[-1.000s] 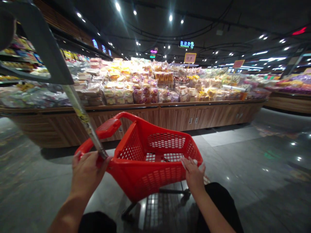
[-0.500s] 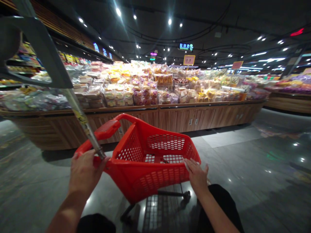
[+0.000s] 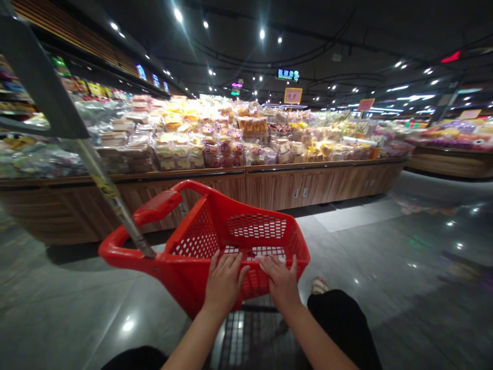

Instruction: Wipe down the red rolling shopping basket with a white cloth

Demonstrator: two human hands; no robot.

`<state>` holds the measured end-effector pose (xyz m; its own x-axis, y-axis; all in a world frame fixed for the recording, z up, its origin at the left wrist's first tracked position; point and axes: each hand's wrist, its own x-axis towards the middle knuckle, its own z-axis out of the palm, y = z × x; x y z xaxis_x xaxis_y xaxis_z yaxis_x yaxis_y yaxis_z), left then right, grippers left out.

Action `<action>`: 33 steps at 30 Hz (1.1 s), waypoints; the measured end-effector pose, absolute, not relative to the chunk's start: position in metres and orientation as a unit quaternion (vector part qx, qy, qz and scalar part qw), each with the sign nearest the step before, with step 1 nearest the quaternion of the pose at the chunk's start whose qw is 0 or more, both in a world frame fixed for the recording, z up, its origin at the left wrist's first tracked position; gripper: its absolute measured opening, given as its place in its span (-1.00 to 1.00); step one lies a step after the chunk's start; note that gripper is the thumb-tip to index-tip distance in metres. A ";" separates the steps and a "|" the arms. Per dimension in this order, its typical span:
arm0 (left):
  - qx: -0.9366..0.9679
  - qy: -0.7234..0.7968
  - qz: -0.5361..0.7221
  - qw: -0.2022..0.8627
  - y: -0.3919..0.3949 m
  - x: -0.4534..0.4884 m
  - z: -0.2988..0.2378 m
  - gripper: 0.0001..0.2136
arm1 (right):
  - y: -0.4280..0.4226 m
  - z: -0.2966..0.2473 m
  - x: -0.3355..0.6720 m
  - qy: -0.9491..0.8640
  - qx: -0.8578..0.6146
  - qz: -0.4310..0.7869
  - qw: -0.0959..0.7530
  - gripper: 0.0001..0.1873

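Observation:
A red plastic shopping cart (image 3: 181, 275) with a perforated basket stands sideways in front of me. My left hand (image 3: 225, 282) is on the basket's near rim, its fingers curled over the edge and the thumb in front. Close to its right, my right hand (image 3: 283, 282) grips the same rim, its thumb side away from the left hand. Something small and white shows by its fingertips, too unclear to name. The cart's red handle (image 3: 157, 206) is at the left with no hand on it. A metal pole (image 3: 111, 192) with a grey top rises by the handle.
Beyond the cart runs a long wooden display counter (image 3: 273, 189) piled with bagged baked goods (image 3: 223, 141). A price sign (image 3: 293, 96) stands above them. Another display (image 3: 450, 159) is at the right. A sandaled foot (image 3: 319, 285) rests on the shiny grey floor (image 3: 385, 267).
My left hand has left the cart's handle end and moved right onto the near basket rim. My right hand has slid left along that rim. The view has shifted slightly.

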<state>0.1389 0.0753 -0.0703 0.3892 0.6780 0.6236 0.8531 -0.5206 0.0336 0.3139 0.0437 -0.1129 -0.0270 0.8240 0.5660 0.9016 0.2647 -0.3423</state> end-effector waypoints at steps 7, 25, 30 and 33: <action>-0.811 -0.485 -0.299 0.133 0.081 0.130 -0.070 -0.81 | 0.031 -0.121 0.376 -0.638 -0.692 -0.075 0.328 -0.49; -0.830 -0.455 -0.300 0.120 0.087 0.094 -0.072 -0.80 | 0.015 -0.128 0.358 -0.664 -0.658 -0.070 0.348 -0.43; -0.834 -0.444 -0.303 0.121 0.088 0.092 -0.071 -0.81 | 0.027 -0.120 0.320 -0.705 -0.611 -0.073 0.353 -0.34; -0.839 -0.434 -0.305 0.121 0.088 0.086 -0.070 -0.80 | 0.023 -0.123 0.331 -0.723 -0.588 -0.081 0.355 -0.32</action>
